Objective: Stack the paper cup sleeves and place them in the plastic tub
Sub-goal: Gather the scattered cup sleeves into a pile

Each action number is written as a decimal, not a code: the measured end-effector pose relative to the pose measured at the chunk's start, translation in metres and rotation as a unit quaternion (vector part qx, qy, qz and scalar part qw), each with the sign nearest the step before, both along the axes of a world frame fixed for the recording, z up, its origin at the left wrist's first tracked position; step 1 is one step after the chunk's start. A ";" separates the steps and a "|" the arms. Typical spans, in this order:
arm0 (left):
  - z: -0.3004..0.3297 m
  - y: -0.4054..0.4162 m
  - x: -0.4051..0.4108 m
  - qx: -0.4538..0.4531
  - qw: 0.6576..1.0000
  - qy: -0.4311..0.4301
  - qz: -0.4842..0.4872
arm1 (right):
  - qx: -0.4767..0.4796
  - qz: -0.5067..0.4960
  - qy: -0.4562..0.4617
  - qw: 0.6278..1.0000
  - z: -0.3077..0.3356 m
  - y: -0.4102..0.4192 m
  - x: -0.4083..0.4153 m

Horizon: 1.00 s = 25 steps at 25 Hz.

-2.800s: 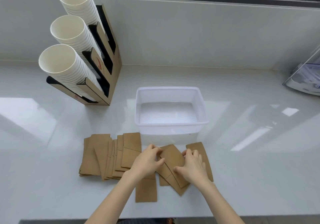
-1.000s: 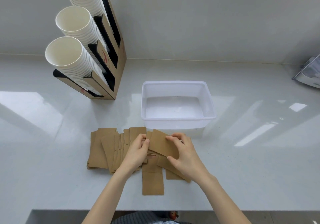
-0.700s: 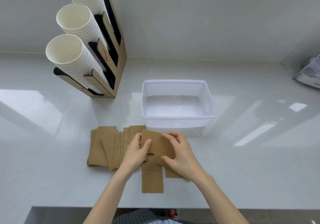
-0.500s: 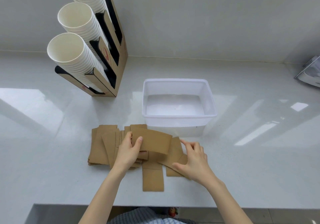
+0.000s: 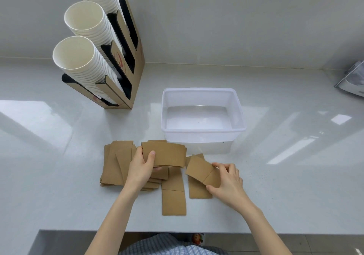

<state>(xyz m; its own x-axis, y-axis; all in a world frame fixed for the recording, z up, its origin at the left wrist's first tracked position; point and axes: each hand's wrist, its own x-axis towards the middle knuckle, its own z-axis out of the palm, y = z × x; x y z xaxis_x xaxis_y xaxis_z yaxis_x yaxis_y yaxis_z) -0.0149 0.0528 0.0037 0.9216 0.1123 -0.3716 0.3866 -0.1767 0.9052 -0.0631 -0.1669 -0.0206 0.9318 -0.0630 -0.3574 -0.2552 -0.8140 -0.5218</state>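
Note:
Several flat brown paper cup sleeves [image 5: 118, 164] lie spread on the white counter just in front of the plastic tub [image 5: 202, 131], which is clear and holds nothing. My left hand [image 5: 140, 169] grips a small stack of sleeves [image 5: 167, 154] by its left end, held level above the pile. To the right, my right hand [image 5: 227, 180] pinches another sleeve [image 5: 199, 168] by its right end, tilted off the counter. Two more sleeves [image 5: 173, 197] lie flat between my hands.
A cardboard cup dispenser [image 5: 126, 57] with three rows of stacked white paper cups [image 5: 82, 61] stands at the back left. A grey object [image 5: 352, 81] sits at the far right edge. The counter's front edge [image 5: 177, 231] runs just below my forearms.
My left hand has taken the gathered stack and turned it level. My right hand let go of it, moved right and picked up a separate sleeve.

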 end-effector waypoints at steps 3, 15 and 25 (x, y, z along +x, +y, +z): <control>0.001 0.000 0.000 0.010 1.000 -0.001 0.000 | 0.020 -0.013 -0.020 1.000 0.006 -0.003 0.002; 0.010 -0.025 -0.013 -0.054 0.996 0.032 -0.057 | 0.066 0.096 -0.078 0.990 0.025 0.038 0.026; 0.005 -0.007 -0.012 -0.057 0.998 0.026 -0.008 | 0.171 -0.040 -0.067 0.982 0.013 0.037 0.024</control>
